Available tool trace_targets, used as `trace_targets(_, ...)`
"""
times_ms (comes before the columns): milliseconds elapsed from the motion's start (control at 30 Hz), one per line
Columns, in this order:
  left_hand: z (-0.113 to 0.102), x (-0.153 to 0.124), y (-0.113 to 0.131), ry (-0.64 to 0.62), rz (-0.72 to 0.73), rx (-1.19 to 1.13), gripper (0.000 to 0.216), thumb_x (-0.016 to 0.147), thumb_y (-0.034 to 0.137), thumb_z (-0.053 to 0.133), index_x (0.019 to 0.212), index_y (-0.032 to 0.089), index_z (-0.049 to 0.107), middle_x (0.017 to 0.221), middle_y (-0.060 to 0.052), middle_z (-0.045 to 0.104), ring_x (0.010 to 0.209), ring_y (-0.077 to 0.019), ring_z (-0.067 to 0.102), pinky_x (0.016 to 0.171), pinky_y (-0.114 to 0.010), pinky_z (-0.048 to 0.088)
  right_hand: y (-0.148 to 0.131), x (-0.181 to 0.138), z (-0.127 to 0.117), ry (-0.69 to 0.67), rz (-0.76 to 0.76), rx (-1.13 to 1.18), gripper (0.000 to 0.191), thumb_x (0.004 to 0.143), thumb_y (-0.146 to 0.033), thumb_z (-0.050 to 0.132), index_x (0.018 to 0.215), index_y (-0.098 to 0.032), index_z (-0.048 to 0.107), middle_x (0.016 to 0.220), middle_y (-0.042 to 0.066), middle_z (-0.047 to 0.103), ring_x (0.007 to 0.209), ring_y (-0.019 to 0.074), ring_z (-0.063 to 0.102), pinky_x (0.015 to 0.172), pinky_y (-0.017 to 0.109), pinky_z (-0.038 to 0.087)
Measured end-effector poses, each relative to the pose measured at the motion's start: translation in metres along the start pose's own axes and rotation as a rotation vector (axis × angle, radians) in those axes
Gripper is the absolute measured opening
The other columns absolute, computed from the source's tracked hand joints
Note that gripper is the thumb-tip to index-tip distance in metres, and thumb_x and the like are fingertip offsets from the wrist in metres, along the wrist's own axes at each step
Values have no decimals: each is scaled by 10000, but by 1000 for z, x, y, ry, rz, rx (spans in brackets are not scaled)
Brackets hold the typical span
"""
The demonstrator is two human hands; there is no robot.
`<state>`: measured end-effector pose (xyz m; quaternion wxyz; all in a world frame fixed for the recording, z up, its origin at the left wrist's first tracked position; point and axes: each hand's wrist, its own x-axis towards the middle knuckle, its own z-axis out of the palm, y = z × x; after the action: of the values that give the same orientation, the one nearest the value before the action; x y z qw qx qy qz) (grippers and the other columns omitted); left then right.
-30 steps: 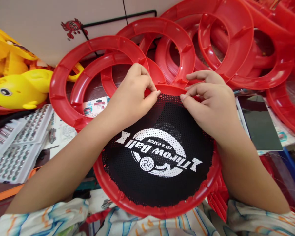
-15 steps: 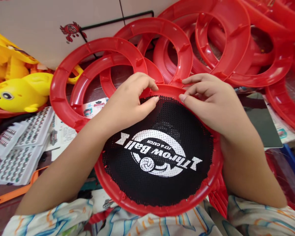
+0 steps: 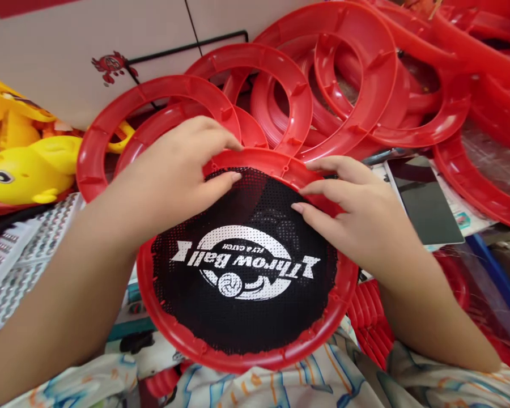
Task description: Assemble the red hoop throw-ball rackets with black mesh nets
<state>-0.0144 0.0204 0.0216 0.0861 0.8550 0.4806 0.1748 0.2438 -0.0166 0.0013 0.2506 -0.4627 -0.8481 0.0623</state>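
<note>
Item: red ring (image 3: 182, 334) with black mesh disc (image 3: 246, 283), lying tilted on the person's lap, printed face up, which is keeping its far rim within easy reach.

Left hand (image 3: 174, 170): resting over the ring's far-left rim, fingers spread, thumb pressing mesh down at the edge.

Right hand (image 3: 357, 221): lying on the far-right rim, fingers loosely extended, pinching nothing, steadying the mesh flat.

Surroundings: loose red rings (image 3: 153, 96) piled beyond; yellow toy (image 3: 29, 164) at left; dark tablet (image 3: 425, 198) at right.
</note>
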Motion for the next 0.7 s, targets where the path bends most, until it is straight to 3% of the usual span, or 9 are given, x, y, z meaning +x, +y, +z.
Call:
trace_targets(100,6,14,10,-33,101,-77,217,884,261,600,1063,215,714,1221,-62,656,1192,-258,603,1035,-386,493,-2,1,12,62,-21,-37,182,899,-265,627,975,-167,760,1222,132,673,1114,315,648,984,518,530)
trace_targets(200,14,24,15,-72,137,-87,171,876,224,609,974,216,749,1170,-40,687,1134,-231,639,1021,-376,498,0,3,18,124,-38,-59,158,896,-247,634,917,-167,768,1192,118,695,1089,306,661,966,503,543)
trace_targets(367,21,25,15,1,145,-88,137,872,222,639,804,196,755,1078,-31,731,971,-183,689,905,-321,538,1,2,19,156,-46,-66,184,905,-244,624,791,-177,753,1189,109,706,1075,296,674,938,489,556)
trace_targets(567,29,19,15,77,224,-5,215,924,221,544,811,174,720,992,-62,751,973,-231,702,878,-377,553,-3,1,18,138,-63,-37,158,912,-286,633,906,-188,756,1241,100,685,1126,290,659,965,475,552)
trace_targets(700,32,18,14,72,173,20,193,937,222,509,864,180,683,983,-64,743,1017,-251,686,933,-420,530,-4,1,16,134,-2,2,145,908,-276,629,844,-206,738,1219,80,698,1065,282,684,937,489,564)
